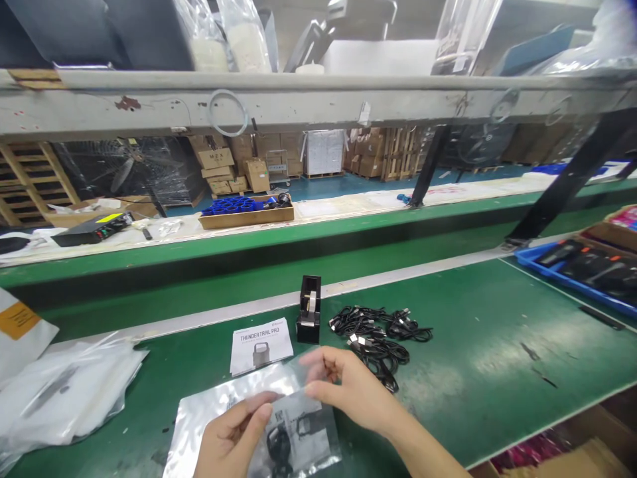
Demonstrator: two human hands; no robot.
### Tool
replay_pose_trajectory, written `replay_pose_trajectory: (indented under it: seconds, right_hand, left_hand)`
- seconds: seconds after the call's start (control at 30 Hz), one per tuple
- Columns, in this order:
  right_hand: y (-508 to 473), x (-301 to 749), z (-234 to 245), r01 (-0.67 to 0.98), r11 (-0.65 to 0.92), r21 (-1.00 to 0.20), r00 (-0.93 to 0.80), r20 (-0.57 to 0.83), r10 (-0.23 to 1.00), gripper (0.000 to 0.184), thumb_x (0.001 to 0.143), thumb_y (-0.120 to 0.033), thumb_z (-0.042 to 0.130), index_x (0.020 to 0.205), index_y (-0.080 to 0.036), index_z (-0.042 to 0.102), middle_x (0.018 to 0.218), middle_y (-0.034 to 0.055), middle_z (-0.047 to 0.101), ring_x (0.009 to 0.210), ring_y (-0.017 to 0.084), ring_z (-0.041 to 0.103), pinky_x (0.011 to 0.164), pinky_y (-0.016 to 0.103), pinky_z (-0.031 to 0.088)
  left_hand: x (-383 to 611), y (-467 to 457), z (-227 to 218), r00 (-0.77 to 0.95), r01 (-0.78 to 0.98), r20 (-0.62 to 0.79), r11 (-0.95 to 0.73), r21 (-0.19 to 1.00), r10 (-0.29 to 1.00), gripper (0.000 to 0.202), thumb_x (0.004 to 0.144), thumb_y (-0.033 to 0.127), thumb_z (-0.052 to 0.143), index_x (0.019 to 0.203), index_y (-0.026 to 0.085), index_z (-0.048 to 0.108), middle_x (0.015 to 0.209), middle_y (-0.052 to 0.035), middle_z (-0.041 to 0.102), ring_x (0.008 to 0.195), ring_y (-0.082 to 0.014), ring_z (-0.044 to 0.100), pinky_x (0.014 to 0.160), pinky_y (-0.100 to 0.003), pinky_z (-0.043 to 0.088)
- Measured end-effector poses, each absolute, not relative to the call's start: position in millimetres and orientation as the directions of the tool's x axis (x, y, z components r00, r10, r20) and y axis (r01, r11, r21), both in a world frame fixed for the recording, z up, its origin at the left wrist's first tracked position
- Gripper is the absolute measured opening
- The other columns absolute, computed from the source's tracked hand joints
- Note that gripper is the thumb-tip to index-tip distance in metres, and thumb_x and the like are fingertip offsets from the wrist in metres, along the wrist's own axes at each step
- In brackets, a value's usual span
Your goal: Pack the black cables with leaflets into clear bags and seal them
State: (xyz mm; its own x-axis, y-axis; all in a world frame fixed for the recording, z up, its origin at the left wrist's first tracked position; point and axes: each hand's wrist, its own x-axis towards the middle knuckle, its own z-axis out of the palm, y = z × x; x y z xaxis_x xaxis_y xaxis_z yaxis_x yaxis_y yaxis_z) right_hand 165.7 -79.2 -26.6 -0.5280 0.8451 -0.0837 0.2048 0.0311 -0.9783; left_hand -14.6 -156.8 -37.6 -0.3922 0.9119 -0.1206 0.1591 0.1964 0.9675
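A clear plastic bag (326,458) is held in front of me, with a black coiled item (279,446) and a printed sheet (308,425) showing through it. My left hand (231,435) pinches its upper left edge between thumb and fingers. At the upper right, my right hand (358,392) has its thumb and fingers closed on the film. Under the bag lies a shiny pale plastic sheet or pouch (192,411). Just beyond it rests a THUNDER TRAIL PRO leaflet (262,348). A black tape dispenser (309,312) stands behind my hands, and bundled black cables (383,338) lie to the right.
Flat plastic bags (70,392) are piled at the left. A blue tray (587,272) of black items sits at the far right. A cardboard tray (246,216) of blue parts rests on the raised ledge. An overhead beam (318,103) crosses the view, with slanted black supports.
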Motion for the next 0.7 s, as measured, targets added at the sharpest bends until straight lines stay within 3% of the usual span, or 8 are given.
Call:
replay_pose_trajectory:
  seconds: [0.1,0.17,0.23,0.33,0.4,0.5,0.57,0.7]
  right_hand:
    - [-69.7,163.0,-31.6,0.162,0.077,-0.984,-0.575,-0.031,0.817,0.015,0.074,-0.021,0.055,0.079,-0.017,0.069,0.073,0.0013,0.063,0.066,0.012,0.055,0.061,0.022,0.042]
    - [-65.2,165.0,-31.8,0.169,0.154,-0.974,-0.602,0.022,0.798,0.022,0.073,-0.013,0.05,0.078,-0.019,0.07,0.076,0.0005,0.062,0.065,0.011,0.055,0.06,0.021,0.042]
    - [-63.5,166.9,-32.4,0.178,0.22,-0.959,-0.618,0.066,0.784,0.032,0.07,-0.004,0.045,0.077,-0.021,0.071,0.076,0.0,0.061,0.067,0.01,0.055,0.062,0.021,0.042]
    - [-65.3,167.4,-34.2,0.143,0.275,-0.951,-0.623,0.129,0.772,0.038,0.065,0.002,0.039,0.071,-0.019,0.07,0.077,-0.0001,0.061,0.075,0.011,0.057,0.07,0.022,0.043]
    - [-66.5,167.3,-34.7,0.114,0.305,-0.945,-0.636,0.167,0.753,0.036,0.067,0.002,0.039,0.069,-0.019,0.069,0.081,0.0001,0.062,0.08,0.011,0.057,0.074,0.023,0.043]
    - [-61.9,167.6,-35.1,0.126,0.286,-0.95,-0.564,0.169,0.808,0.026,0.076,-0.011,0.045,0.093,-0.02,0.063,0.096,0.003,0.059,0.08,0.012,0.058,0.072,0.025,0.045]
    - [-52.5,166.0,-36.3,0.196,0.179,-0.964,-0.385,0.092,0.918,0.027,0.081,-0.028,0.046,0.105,-0.019,0.054,0.097,0.0058,0.057,0.069,0.012,0.058,0.061,0.025,0.047]
    - [-25.8,153.0,-41.9,0.326,0.025,-0.945,-0.119,-0.015,0.993,0.035,0.078,-0.048,0.047,0.076,-0.016,0.06,0.087,0.006,0.057,0.054,0.011,0.056,0.054,0.026,0.044]
  left_hand:
    - [-20.9,-155.8,-39.7,-0.349,0.264,-0.083,0.183,0.947,0.933,0.029,0.06,0.051,0.063,0.071,0.026,0.072,0.083,-0.0015,0.072,0.082,-0.0234,0.063,0.079,-0.029,0.049]
    - [-25.7,-154.6,-41.4,-0.317,0.25,-0.102,0.186,0.95,0.943,0.032,0.061,0.052,0.061,0.077,0.026,0.071,0.09,-0.0024,0.071,0.091,-0.0244,0.061,0.086,-0.033,0.046]
    - [-27.9,-152.2,-44.7,-0.315,0.12,-0.192,0.24,0.963,0.929,0.042,0.066,0.058,0.053,0.091,0.027,0.066,0.1,-0.0032,0.069,0.099,-0.0246,0.058,0.086,-0.036,0.045]
    - [-23.6,-147.3,-53.4,-0.302,-0.104,-0.323,0.306,0.946,0.897,0.054,0.07,0.064,0.042,0.106,0.026,0.058,0.099,-0.0048,0.069,0.088,-0.0225,0.063,0.076,-0.036,0.05]
    - [-17.7,-145.3,-60.1,-0.303,-0.096,-0.313,0.298,0.95,0.9,0.053,0.064,0.061,0.054,0.097,0.02,0.062,0.085,-0.0052,0.071,0.075,-0.0213,0.065,0.072,-0.033,0.05]
    - [-11.2,-146.3,-67.4,-0.337,-0.048,-0.301,0.303,0.952,0.892,0.044,0.054,0.052,0.069,0.08,0.016,0.065,0.072,-0.0032,0.071,0.072,-0.0204,0.064,0.069,-0.027,0.05]
    - [-9.9,-148.6,-69.9,-0.357,-0.091,-0.316,0.304,0.948,0.879,0.042,0.056,0.051,0.068,0.079,0.016,0.065,0.072,-0.002,0.07,0.071,-0.0191,0.064,0.067,-0.024,0.049]
    - [-9.4,-152.2,-71.1,-0.395,-0.147,-0.311,0.275,0.95,0.864,0.04,0.054,0.05,0.07,0.078,0.018,0.064,0.066,0.0008,0.069,0.068,-0.0153,0.063,0.063,-0.02,0.048]
